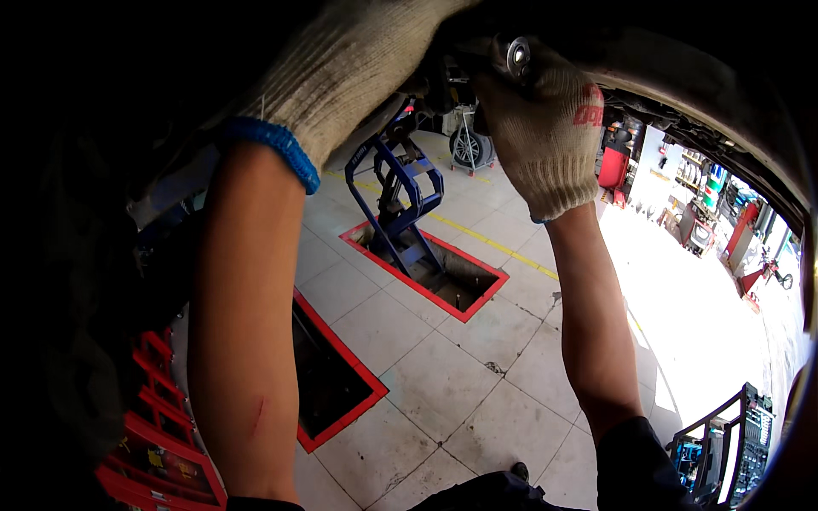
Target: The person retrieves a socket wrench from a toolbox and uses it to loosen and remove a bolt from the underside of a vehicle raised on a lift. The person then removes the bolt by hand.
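Both my hands are raised to the dark underside of a lifted vehicle (656, 64), in knitted off-white work gloves. My right hand (541, 128) is closed round a tool whose round, shiny metal head, like that of a ratchet wrench (517, 56), shows at the top of the fist. The tool's handle is hidden by the glove and the shadow. My left hand (341, 72), its glove cuffed in blue, reaches up and across toward the top middle. Its fingers are lost in the dark there, so I cannot see what they touch.
Below, a blue scissor lift (400, 187) rises from a red-edged floor pit (464, 315). Nearer left is another red-edged pit (341, 434). A red cabinet (162, 468) stands lower left, a tool case (750, 443) lower right. Farther back, a wheel (467, 149) rests on a stand.
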A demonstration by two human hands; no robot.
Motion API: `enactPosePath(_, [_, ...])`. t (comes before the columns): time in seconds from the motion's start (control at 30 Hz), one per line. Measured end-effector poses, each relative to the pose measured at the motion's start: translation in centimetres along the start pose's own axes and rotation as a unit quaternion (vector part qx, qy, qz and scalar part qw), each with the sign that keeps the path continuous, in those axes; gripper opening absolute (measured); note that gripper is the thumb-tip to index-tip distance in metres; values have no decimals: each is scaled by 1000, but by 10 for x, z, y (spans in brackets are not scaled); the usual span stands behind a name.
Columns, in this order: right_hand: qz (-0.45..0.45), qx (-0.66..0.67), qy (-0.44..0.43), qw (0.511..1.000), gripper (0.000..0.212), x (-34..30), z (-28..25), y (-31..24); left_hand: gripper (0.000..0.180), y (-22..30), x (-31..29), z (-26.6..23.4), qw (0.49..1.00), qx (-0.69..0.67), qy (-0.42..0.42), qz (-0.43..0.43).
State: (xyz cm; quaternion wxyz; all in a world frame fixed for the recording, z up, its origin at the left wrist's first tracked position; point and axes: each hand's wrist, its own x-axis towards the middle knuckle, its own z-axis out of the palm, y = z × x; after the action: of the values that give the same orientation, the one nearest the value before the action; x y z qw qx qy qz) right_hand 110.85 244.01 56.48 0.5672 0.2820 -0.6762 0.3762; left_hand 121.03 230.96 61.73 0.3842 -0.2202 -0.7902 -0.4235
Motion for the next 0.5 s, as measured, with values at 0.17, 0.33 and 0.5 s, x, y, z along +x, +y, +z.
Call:
enactPosePath(0.17, [-62,-72,53,994,26,0,9,4,64,-12,16,-3,999,-35,9,-19])
enactPosePath(0.33, [-87,-70,37,993,30,0,3,10,58,0,0,9,999,-24,31,20])
enactPosePath(0.5, [-172,-166,84,967,32,1,11,18,44,-15,14,3,985,-168,-22,19])
